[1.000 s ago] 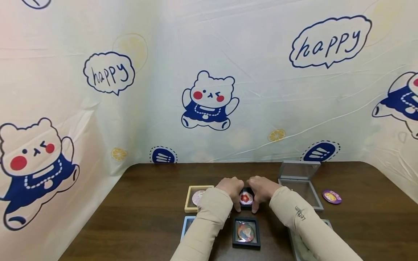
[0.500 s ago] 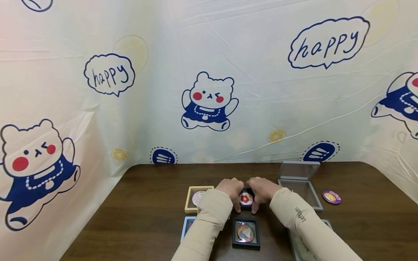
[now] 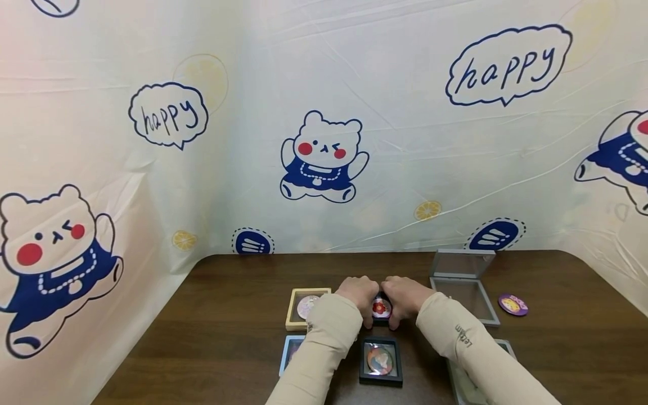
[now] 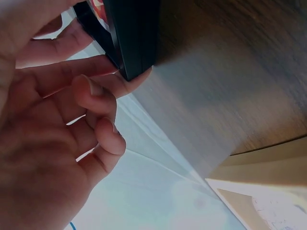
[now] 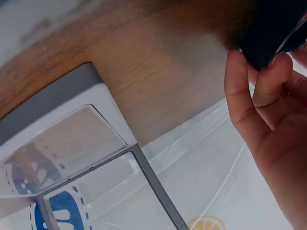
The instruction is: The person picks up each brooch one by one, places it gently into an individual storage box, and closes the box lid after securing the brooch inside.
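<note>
In the head view a small black display frame (image 3: 381, 323) lies between both hands, with a red-flower badge (image 3: 381, 307) showing inside it. The left hand (image 3: 358, 295) grips its left side, fingers at the far edge and thumb near the front. On the opposite side the right hand (image 3: 405, 295) pinches the frame the same way. The left wrist view shows fingertips under a corner of the black frame (image 4: 136, 33), two other fingers curled free. From the right wrist, fingers meet the frame's dark corner (image 5: 266, 38). The hands hide much of its sides.
Nearer lies another black frame (image 3: 381, 361) holding a round badge. To the left are a yellow frame (image 3: 296, 309) and a blue frame (image 3: 286, 355). A grey frame (image 3: 464, 275) stands open at right, beside a purple badge (image 3: 513, 305). Another pale frame (image 3: 458, 379) is under the right forearm.
The right hand's fingers have shifted slightly toward the left hand at the frame's far edge. Otherwise the hands and the things on the table stay where they were.
</note>
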